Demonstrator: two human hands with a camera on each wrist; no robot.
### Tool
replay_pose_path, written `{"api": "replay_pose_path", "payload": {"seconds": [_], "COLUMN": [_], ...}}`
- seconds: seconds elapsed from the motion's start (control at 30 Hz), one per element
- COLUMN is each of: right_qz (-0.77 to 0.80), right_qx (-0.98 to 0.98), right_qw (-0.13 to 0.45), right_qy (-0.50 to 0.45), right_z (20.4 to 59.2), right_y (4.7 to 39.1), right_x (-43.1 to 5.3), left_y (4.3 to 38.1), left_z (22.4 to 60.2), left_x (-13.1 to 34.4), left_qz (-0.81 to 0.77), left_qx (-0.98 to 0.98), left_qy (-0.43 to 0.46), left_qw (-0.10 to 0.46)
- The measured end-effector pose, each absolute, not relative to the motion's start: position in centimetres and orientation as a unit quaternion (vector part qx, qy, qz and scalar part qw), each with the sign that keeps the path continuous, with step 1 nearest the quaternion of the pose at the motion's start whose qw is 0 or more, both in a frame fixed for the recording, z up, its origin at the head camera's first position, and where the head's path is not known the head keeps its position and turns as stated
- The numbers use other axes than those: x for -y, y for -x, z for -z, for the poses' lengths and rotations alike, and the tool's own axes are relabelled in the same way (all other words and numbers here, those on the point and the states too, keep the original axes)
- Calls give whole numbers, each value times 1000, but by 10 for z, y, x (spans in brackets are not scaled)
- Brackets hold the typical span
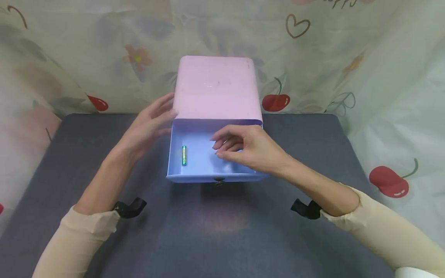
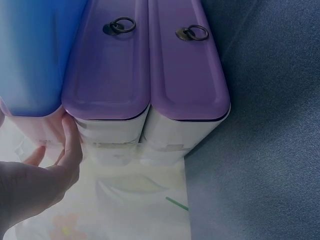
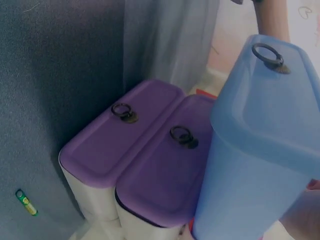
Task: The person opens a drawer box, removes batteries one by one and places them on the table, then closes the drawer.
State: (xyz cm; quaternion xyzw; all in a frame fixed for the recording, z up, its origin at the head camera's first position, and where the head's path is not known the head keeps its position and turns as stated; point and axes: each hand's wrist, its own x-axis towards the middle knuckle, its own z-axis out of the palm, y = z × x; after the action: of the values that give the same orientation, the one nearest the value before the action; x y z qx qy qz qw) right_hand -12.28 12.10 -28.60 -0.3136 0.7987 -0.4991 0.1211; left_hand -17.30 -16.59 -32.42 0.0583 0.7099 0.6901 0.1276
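Note:
A small chest with a pink top (image 1: 217,87) stands at the back of the table, its blue top drawer (image 1: 201,170) pulled out. One green battery (image 1: 184,155) lies in the drawer's left part. My right hand (image 1: 248,148) hovers over the drawer with loosely bent fingers; thumb and fingertips are apart, and nothing shows between them. My left hand (image 1: 149,121) rests its fingers against the chest's left side. Another green battery (image 3: 27,202) lies on the table in the right wrist view; the head view does not show it.
Two purple drawers (image 2: 107,65) with ring pulls are closed under the blue one. Grey cloth covers the table (image 1: 208,239). Behind it hangs a printed curtain (image 1: 215,27). A black strap (image 1: 130,207) sticks out at the left sleeve, another (image 1: 306,209) at the right.

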Motion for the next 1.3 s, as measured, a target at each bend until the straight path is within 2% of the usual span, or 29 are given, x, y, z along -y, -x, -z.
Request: {"api": "replay_pose_path", "payload": {"seconds": [0.83, 1.13, 1.3], "right_qz": [395, 364, 347], "right_qx": [-846, -847, -856], "right_qw": [169, 213, 207], "right_qy": [316, 323, 322], "right_z": [290, 291, 293], "right_y": [134, 140, 143], "right_x": [-84, -69, -64], "left_y": [170, 171, 170], "left_z": [321, 322, 321], "left_x": [165, 166, 166], "left_qz": [-687, -693, -689], "left_qx": [-712, -707, -711], "left_qy": [-58, -59, -58], "left_qw": [129, 129, 132]}}
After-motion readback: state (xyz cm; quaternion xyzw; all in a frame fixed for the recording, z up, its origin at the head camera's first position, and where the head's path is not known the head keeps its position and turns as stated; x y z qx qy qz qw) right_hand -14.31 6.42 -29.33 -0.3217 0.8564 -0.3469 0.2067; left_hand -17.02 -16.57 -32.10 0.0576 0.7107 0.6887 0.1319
